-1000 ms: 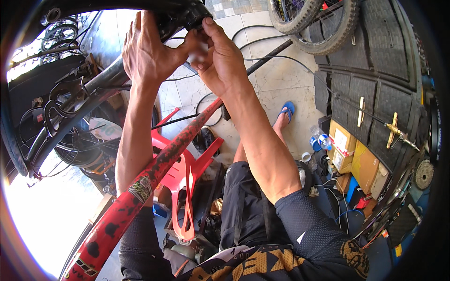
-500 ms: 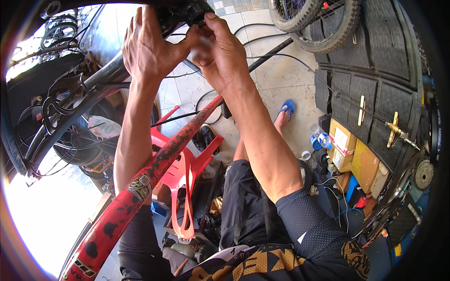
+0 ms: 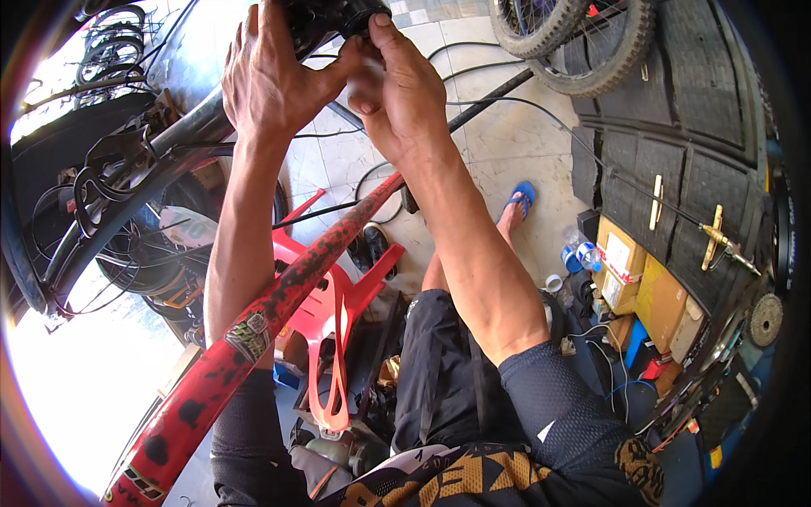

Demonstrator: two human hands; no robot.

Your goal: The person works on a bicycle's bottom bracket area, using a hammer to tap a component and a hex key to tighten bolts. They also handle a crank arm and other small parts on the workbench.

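A black bicycle part point(image 3: 321, 24), cut off by the top edge, is between my hands; its exact kind cannot be made out. My left hand point(image 3: 274, 89) lies along its left side, fingers pointing up and thumb reaching toward the other hand. My right hand point(image 3: 407, 97) is closed at its right end, thumb on the rim and fingers curled. A blurred patch covers some of the fingertips. Below runs a red bicycle frame tube point(image 3: 283, 296) with black speckles, slanting from lower left up toward my right wrist and passing over my left forearm.
A red plastic chair point(image 3: 329, 317) stands below the tube. Dark bicycle tubing point(image 3: 182, 135) is at left. Bicycle wheels point(image 3: 629, 63), black rubber mats point(image 3: 634, 165), cardboard boxes point(image 3: 621, 262) and a plastic bottle point(image 3: 585, 252) line the right. Black cables point(image 3: 473, 72) cross the tiled floor.
The whole view has shifted slightly. Both hands stay at the black part in nearly the same pose.
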